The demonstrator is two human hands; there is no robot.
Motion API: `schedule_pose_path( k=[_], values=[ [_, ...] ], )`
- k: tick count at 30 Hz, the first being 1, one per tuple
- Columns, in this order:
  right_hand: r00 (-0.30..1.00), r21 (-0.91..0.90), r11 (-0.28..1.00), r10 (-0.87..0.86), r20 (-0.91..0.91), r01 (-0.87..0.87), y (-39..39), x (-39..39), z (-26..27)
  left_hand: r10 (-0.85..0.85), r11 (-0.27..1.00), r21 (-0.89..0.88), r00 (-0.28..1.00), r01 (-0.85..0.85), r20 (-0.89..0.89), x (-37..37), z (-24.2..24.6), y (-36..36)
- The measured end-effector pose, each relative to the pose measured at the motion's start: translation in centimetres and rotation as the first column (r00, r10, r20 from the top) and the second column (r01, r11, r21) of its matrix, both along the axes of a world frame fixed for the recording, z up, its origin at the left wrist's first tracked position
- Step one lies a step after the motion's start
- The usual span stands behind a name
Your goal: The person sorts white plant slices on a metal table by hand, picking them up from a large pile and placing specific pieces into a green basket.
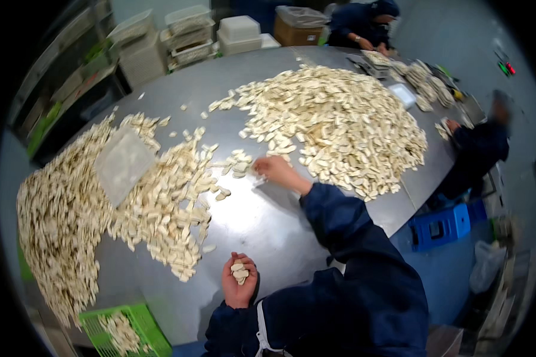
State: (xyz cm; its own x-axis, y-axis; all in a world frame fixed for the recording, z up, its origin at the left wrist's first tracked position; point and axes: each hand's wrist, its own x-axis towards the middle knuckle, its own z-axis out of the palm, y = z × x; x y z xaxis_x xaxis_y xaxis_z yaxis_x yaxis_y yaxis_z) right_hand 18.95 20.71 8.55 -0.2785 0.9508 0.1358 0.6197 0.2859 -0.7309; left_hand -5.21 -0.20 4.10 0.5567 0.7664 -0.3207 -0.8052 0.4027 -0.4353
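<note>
My left hand is palm up near the front of the steel table, its fingers curled round several pale dried slices. Farther out, my right hand reaches low over the tabletop, just right of a small cluster of slices. Its fingers are bent and blurred, so whether anything sits between them is unclear. A large heap of slices rises beyond it to the right. Another heap spreads to the left, with a translucent plastic sheet or lid lying on it.
A green basket holding slices stands at the near left. Two co-workers are at the far and right edges, near filled bags and a white tray. Stacked white tubs line the back. A blue stool is at right.
</note>
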Motion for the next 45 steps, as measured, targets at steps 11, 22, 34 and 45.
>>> schedule_pose_path(
  k=[11,22,34,45],
  values=[
    [0.980,-0.203,0.976,0.034,-0.194,-0.074,-14.5,-3.6,-0.1,-0.029,1.000,-0.007,0.960,0.028,-0.279,3.3,-1.4,1.9],
    [0.924,-0.025,0.969,0.225,-0.310,-0.244,-15.4,-3.0,-2.3,-0.345,0.896,0.018,0.721,0.444,-0.602,3.8,0.3,1.9],
    [0.871,-0.054,0.937,0.298,-0.390,-0.345,-15.3,-1.6,-2.6,-0.238,0.829,0.151,0.585,0.538,-0.775,3.8,1.4,3.2],
    [0.865,-0.068,0.940,0.276,-0.420,-0.333,-15.7,-1.8,-1.8,-0.308,0.896,0.051,0.700,0.441,-0.645,3.6,0.7,3.0]
  ],
)
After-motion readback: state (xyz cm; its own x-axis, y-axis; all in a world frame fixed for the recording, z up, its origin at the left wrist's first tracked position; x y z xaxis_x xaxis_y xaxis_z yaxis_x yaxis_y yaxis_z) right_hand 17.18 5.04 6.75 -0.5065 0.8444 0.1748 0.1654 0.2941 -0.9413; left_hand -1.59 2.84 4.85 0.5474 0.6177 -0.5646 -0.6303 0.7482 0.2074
